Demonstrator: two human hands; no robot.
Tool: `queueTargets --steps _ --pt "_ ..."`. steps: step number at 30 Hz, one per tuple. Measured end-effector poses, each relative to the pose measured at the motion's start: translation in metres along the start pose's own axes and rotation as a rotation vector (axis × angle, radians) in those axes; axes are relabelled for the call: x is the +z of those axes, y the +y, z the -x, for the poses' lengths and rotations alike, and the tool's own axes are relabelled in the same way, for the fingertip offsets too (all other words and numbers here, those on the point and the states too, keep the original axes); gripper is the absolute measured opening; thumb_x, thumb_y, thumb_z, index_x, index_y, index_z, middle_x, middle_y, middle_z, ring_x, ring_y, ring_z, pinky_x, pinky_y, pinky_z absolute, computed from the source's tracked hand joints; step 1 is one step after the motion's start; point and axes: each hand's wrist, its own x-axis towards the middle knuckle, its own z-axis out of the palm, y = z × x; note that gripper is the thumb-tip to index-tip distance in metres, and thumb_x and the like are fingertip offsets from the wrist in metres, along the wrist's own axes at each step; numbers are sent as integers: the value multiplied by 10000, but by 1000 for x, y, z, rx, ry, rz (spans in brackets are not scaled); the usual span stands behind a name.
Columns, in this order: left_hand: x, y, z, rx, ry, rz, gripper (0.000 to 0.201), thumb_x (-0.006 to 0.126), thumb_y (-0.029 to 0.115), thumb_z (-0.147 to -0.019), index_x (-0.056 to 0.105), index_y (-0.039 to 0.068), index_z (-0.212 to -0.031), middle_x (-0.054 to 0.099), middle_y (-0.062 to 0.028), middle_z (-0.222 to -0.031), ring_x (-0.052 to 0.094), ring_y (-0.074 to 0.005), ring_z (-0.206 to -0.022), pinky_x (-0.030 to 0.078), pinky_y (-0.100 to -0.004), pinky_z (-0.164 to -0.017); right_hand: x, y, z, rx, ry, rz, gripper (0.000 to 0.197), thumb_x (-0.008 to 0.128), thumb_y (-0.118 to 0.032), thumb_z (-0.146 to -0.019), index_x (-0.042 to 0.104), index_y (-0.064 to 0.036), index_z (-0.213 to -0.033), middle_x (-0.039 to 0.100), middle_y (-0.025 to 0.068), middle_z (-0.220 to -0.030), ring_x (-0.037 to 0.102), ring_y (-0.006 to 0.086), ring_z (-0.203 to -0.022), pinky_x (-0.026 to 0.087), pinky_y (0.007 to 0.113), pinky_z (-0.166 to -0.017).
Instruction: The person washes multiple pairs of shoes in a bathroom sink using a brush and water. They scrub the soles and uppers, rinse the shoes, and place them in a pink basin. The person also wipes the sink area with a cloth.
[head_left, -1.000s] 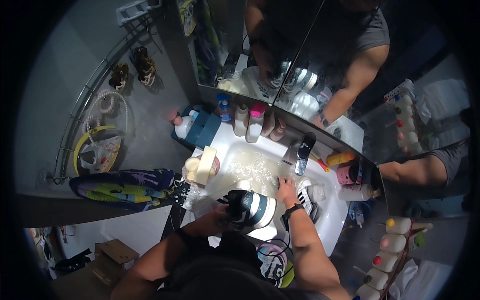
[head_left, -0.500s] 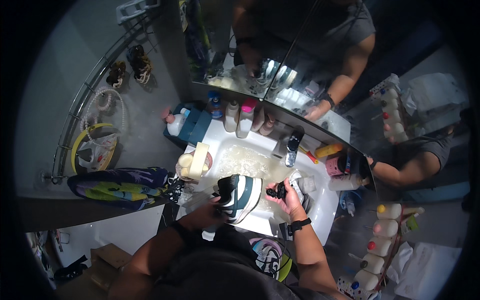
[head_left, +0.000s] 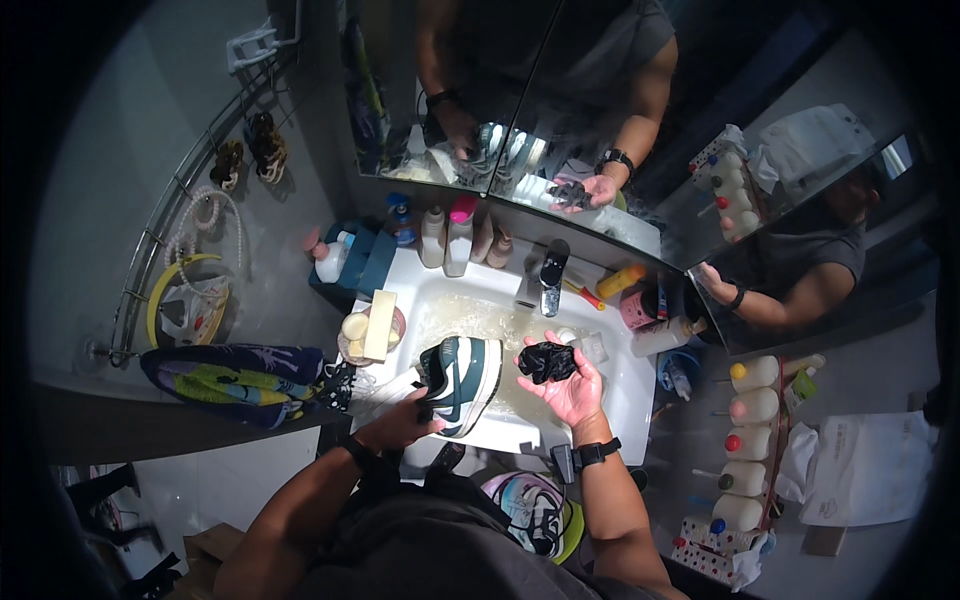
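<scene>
My left hand (head_left: 402, 424) grips a dark green and white sneaker (head_left: 462, 380) by its heel and holds it on its side over the white sink (head_left: 620, 395). My right hand (head_left: 568, 382) is palm up over the basin. It cups a crumpled black wad (head_left: 546, 361), perhaps a cloth or scrubber. The basin holds cloudy, soapy water (head_left: 470, 318). The chrome tap (head_left: 551, 276) stands just behind my right hand.
Bottles (head_left: 447, 236) line the ledge under the mirror (head_left: 540, 110). A soap bar on a dish (head_left: 372, 326) sits at the sink's left rim, next to a patterned towel (head_left: 235, 372). Several white bottles fill a rack (head_left: 752, 440) at the right. Another shoe (head_left: 532, 508) lies below the sink.
My right hand has lifted off the sink rim and turned palm up with the black wad in it. The sneaker has tipped further onto its side.
</scene>
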Motion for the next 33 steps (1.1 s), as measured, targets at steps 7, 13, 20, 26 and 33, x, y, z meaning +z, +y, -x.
queueTargets --steps 7,13,20,26,33 --pt "-1 3 3 -58 11 17 532 770 259 -1024 599 32 -1473 653 -131 -1388 600 -227 -1296 474 -397 -1131 -22 11 13 9 279 249 628 467 -587 -1132 504 -218 -1639 571 68 -1618 556 319 -1462 434 659 -1166" --pt "-2 -32 -5 78 -11 -18 432 752 282 -1028 682 63 -1394 625 -158 -1418 597 -289 -1305 467 -419 -1130 -62 15 18 68 387 306 665 435 -643 -1134 536 -195 -1616 691 48 -1429 677 221 -1141 565 475 -917" --pt "0 -32 -12 -89 -110 262 642 733 137 -1047 407 -39 -1572 720 -73 -1331 659 -153 -1187 514 -322 -1073 -107 32 35 21 740 1260 484 705 -401 -1071 753 67 -955 770 126 -843 702 163 -642 556 353 -587" --pt "2 12 -4 -163 -58 122 208 710 204 -1081 662 31 -1186 686 25 -979 600 -77 -859 491 -289 -757 -117 47 87 -1 824 978 169 742 -54 -987 709 67 -1099 722 107 -797 667 168 -551 524 330 -488" --pt "7 14 -4 -125 16 53 214 735 271 -1082 733 57 -1075 621 98 -816 500 -21 -692 398 -240 -597 -149 38 162 -35 1127 1068 256 798 -170 -983 638 30 -971 669 111 -717 614 195 -455 482 364 -418"
